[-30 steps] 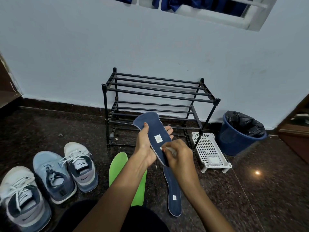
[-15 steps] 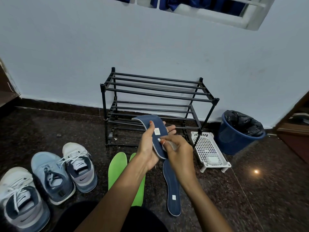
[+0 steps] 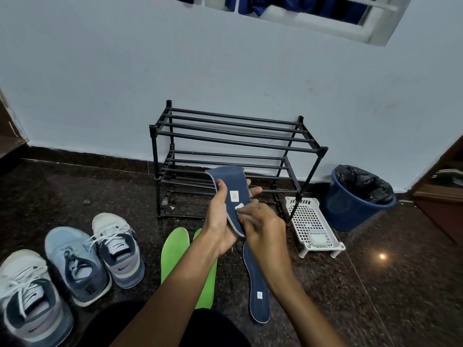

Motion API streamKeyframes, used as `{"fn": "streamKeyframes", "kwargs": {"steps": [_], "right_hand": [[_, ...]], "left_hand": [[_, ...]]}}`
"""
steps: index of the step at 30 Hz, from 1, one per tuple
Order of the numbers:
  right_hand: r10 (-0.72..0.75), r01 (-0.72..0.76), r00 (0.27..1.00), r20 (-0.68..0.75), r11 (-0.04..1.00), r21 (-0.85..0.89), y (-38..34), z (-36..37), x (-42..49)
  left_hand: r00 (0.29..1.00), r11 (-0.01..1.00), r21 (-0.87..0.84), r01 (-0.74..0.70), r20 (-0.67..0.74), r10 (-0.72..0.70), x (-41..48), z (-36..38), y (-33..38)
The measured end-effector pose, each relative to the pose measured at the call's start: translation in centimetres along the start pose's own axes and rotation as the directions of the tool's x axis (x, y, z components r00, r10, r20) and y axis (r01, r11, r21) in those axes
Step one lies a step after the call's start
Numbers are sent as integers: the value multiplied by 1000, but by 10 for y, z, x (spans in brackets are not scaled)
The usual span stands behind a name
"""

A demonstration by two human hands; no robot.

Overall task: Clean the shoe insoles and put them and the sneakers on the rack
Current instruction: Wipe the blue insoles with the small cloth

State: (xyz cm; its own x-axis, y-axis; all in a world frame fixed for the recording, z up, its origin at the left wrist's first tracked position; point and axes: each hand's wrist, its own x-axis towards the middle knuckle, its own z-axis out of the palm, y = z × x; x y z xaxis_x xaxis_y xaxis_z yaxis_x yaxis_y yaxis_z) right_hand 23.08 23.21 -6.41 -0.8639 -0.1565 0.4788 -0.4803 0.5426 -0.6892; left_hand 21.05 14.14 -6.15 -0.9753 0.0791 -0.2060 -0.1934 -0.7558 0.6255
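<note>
1. Bottom edge of frame: person's dark clothing (image 3: 162, 326), w/ both forearms running up from it toward centre.
2. Lower left, on the dark speckled floor (image 3: 388, 296): 3 sneakers side by side, toes pointing up-frame, all laced. The white/navy sneaker (image 3: 27, 296) is at the far left edge, the light-blue sneaker (image 3: 75, 266) in the middle, and the white/grey sneaker (image 3: 117, 249) on the right.
3. Lower centre: green insoles (image 3: 175, 254), 2 of them, flat on the floor and partly hidden by the L forearm. Just right of them lies a second blue insole (image 3: 259, 284), also flat, w/ a small white label near its near end.
4. Centre: left hand (image 3: 218, 221) holds the blue insole (image 3: 234, 186) up off the floor, thumb across its face, fingers behind it. The insole's far end bends over, and there is a white label mid-face.
5. Right hand (image 3: 265, 229), touching that insole, has its fingers curled round a white wipe (image 3: 241, 206). The wipe is pressed on the insole just below the label.
6. Behind the hands: black rack (image 3: 238, 136), tiers of bars, standing against the wall (image 3: 125, 71).
7. Centre right: white perforated basket (image 3: 305, 216) on the floor just beside the rack's front-right leg, w/ a small white block (image 3: 318, 239) in it. Further right is a blue bin (image 3: 350, 214) lined w/ a black bag (image 3: 363, 184).
8. Top of frame: white window frame (image 3: 350, 26).
</note>
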Motion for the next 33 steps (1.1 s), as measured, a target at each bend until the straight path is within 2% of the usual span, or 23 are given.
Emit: {"fn": "streamKeyframes", "kwargs": {"steps": [4, 10, 16, 18, 23, 25, 30, 33], "right_hand": [[76, -87, 994, 81, 986, 145, -3, -10, -1], [114, -109, 993, -36, 988, 112, -4, -12, 9], [168, -193, 975, 148, 966, 172, -8, -12, 0], [158, -179, 979, 129, 969, 168, -9, -12, 0], [87, -84, 995, -43, 995, 61, -11, -9, 9], [71, -68, 995, -69, 997, 48, -11, -7, 10], [83, -89, 995, 47, 986, 141, -10, -10, -3], [72, -79, 996, 58, 988, 132, -12, -11, -3]], "left_hand": [[1000, 999, -43, -4, 15, 5, 0, 0, 0], [995, 999, 24, 24, 95, -26, -3, 2, -3], [996, 998, -50, 26, 81, -22, -1, 0, -1], [997, 999, -47, 27, 73, -23, 1, 0, -2], [995, 999, 39, 35, 95, -39, -2, 1, -6], [994, 998, 43, 36, 98, -40, -3, 1, -6], [996, 999, 40, 30, 83, -33, -1, -2, -5], [996, 1000, 28, 13, 84, -16, 0, -1, -7]]}}
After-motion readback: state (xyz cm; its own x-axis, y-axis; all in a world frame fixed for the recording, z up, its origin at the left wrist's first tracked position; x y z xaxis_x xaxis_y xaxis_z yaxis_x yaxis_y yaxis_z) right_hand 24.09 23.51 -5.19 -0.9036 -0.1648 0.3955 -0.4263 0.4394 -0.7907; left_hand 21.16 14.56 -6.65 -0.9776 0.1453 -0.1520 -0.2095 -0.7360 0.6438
